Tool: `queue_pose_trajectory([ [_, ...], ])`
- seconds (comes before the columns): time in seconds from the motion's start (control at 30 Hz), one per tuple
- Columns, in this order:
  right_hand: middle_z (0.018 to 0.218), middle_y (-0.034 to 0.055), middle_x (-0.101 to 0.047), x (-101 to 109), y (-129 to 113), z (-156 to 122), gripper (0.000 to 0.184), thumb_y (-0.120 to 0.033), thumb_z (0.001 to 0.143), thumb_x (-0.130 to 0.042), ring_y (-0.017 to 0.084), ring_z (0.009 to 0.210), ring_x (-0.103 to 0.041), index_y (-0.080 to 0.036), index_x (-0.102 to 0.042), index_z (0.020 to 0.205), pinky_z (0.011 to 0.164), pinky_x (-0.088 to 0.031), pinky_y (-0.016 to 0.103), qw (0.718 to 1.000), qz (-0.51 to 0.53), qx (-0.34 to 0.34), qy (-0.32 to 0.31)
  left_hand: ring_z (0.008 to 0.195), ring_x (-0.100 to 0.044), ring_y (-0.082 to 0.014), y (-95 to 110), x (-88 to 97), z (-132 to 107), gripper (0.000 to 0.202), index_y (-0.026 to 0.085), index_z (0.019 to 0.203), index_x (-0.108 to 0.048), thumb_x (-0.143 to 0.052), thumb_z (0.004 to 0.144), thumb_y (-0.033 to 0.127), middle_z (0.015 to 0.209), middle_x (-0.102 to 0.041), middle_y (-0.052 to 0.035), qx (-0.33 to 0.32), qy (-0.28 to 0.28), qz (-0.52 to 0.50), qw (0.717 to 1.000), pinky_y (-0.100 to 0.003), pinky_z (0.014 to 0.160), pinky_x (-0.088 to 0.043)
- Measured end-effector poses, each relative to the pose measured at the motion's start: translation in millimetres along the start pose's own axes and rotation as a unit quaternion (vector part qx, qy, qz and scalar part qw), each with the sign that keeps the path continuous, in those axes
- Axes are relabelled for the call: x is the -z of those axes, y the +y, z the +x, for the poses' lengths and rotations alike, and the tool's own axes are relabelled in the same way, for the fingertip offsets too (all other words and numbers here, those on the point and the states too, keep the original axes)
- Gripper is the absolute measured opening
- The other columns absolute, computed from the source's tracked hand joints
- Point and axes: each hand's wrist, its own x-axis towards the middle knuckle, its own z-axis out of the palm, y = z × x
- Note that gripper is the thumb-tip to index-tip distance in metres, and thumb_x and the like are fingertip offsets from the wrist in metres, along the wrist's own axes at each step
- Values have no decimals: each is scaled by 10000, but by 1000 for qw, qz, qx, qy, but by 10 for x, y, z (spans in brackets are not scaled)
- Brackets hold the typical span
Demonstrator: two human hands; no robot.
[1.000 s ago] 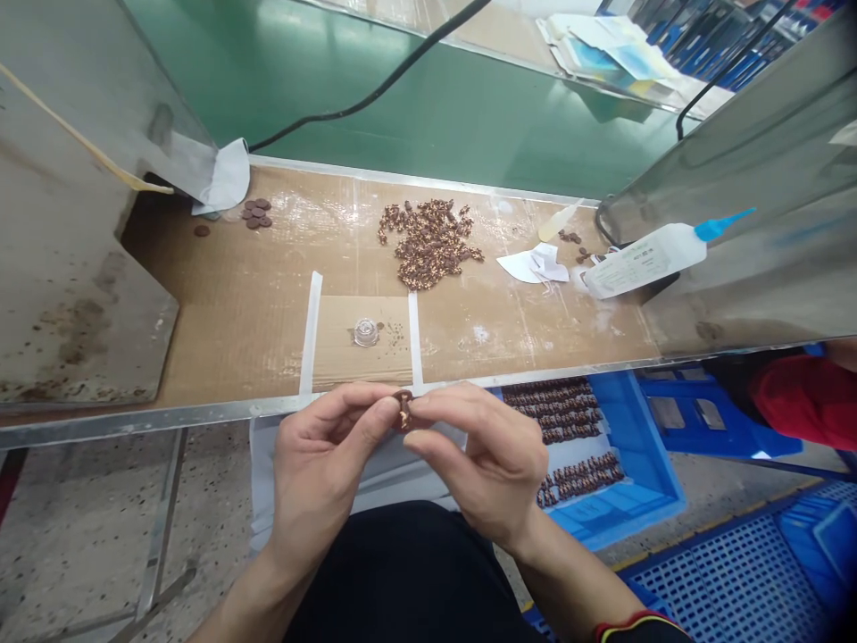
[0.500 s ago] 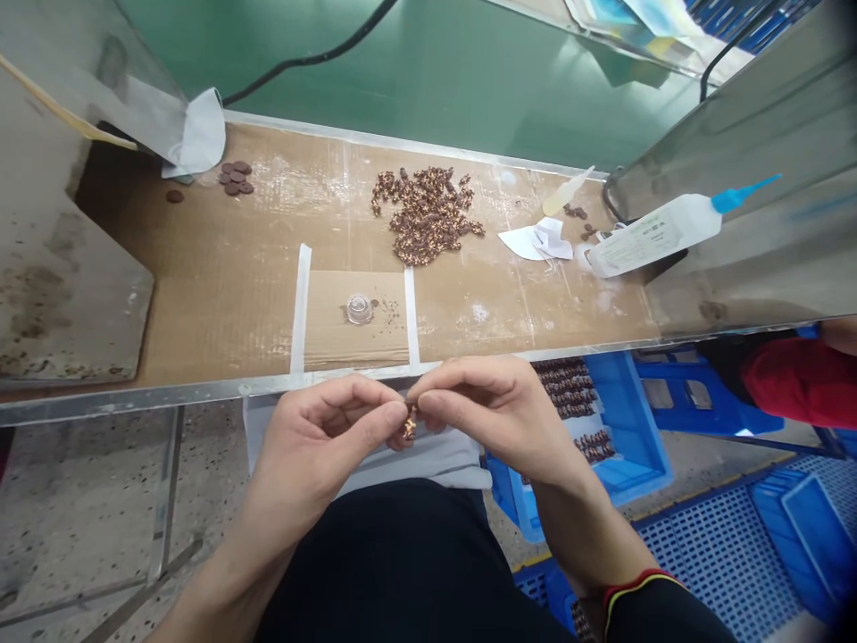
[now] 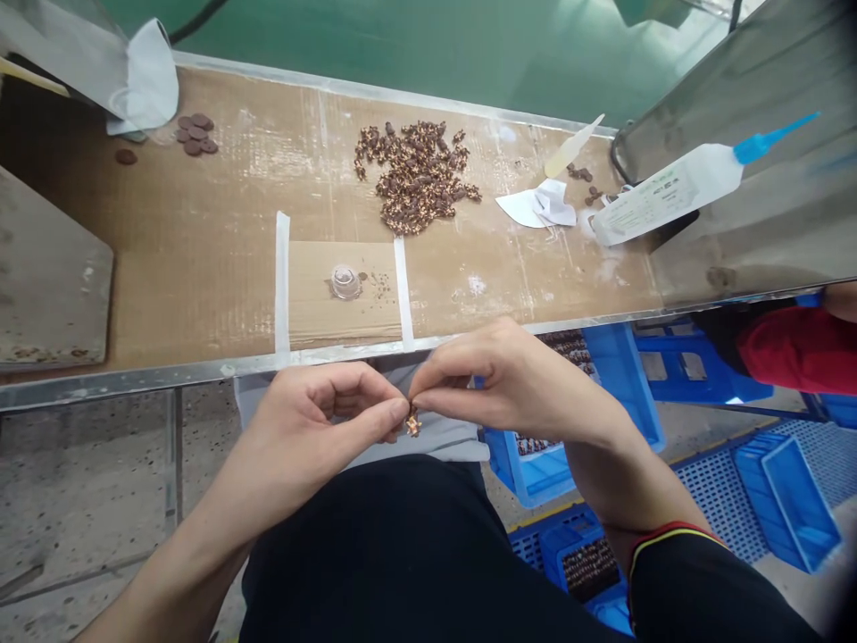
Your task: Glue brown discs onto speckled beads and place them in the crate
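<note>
Between my two hands, just in front of the bench edge, is a small brown-and-gold piece (image 3: 413,423). My left hand (image 3: 331,413) pinches it between thumb and forefinger. From the other side my right hand (image 3: 478,379) closes its fingertips on its top; the fingers partly hide it. A pile of similar brown-and-gold pieces (image 3: 421,174) lies on the cardboard-covered bench (image 3: 207,241). Nearer to me sits a small clear round dish (image 3: 345,281), with tiny dark bits (image 3: 380,286) scattered beside it.
Brown discs (image 3: 195,134) lie at the back left. A white bottle with a blue nozzle (image 3: 676,196), a small pale tube (image 3: 569,152) and torn white paper (image 3: 539,207) are at the right. Below, blue crates (image 3: 622,384) hold rows of pieces. A person's red sleeve (image 3: 796,348) shows far right.
The view has tilted down and shifted, so the bench sits higher in it. My right hand has lifted and turned slightly at the wrist; both hands still pinch the small piece.
</note>
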Motion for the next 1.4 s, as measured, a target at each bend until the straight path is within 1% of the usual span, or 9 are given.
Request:
queue_pose_trajectory([
  [0.23,851,-25,-840,73,-43,67,158,-98,1033,-767,107,698,-698,-194,-885,989,685,-430,265,996,-70,-7,-51,780,-784,-163,47,-11,26,191,263,898,-881,-862,1011,416,837,-844,-7,12,-7,33,999,-213,681,-569],
  [0.37,815,-35,-823,80,-52,92,178,-86,1000,-750,94,659,-657,-198,-882,959,661,-393,277,993,-103,-18,-60,787,-780,-166,23,-24,26,196,256,924,-873,-840,1033,415,859,-846,-10,2,-5,41,999,-224,678,-567],
  [0.7,693,-72,-705,96,-5,87,188,-59,915,-720,84,608,-559,-205,-794,822,617,-356,278,997,-57,-19,-43,731,-753,-163,54,-94,38,227,252,886,-870,-856,1025,432,807,-829,-10,-28,14,38,999,-210,623,-544],
  [0.87,639,-71,-623,9,-8,88,196,-53,866,-716,92,595,-491,-201,-683,742,606,-302,296,996,-66,-51,-17,743,-758,-155,37,-131,66,134,280,914,-886,-864,1019,360,831,-833,13,-54,46,72,995,-193,658,-571],
  [0.97,675,-54,-653,-54,29,85,165,-45,864,-711,100,637,-519,-186,-709,779,626,-305,297,996,-72,-60,5,752,-770,-159,39,-136,71,114,274,917,-894,-879,1005,347,848,-843,6,-53,65,80,993,-192,672,-588],
  [1.1,689,-67,-669,-41,122,49,173,-30,884,-688,90,647,-553,-173,-782,861,651,-354,274,998,-19,-58,14,740,-809,-187,13,-131,100,163,235,866,-884,-933,956,361,805,-847,-31,-9,72,-12,997,-205,685,-636],
  [1.2,713,-60,-687,22,177,4,161,-89,984,-684,89,654,-564,-168,-807,918,666,-375,268,996,25,-70,41,715,-833,-227,-55,-127,151,186,205,860,-878,-967,920,358,781,-849,-70,29,59,-122,990,-271,724,-704],
  [1.3,754,-44,-693,61,190,-38,158,-187,1073,-682,102,689,-571,-169,-795,963,674,-375,270,993,40,-91,68,703,-831,-227,-115,-132,191,183,190,867,-882,-963,925,343,787,-852,-93,43,40,-200,978,-280,705,-717],
  [1.4,791,-41,-664,44,179,-76,211,-249,1120,-644,111,720,-548,-188,-727,936,678,-371,270,988,72,-112,82,705,-827,-214,-131,-143,195,176,183,865,-885,-944,946,328,793,-854,-98,45,25,-232,971,-265,710,-714],
])
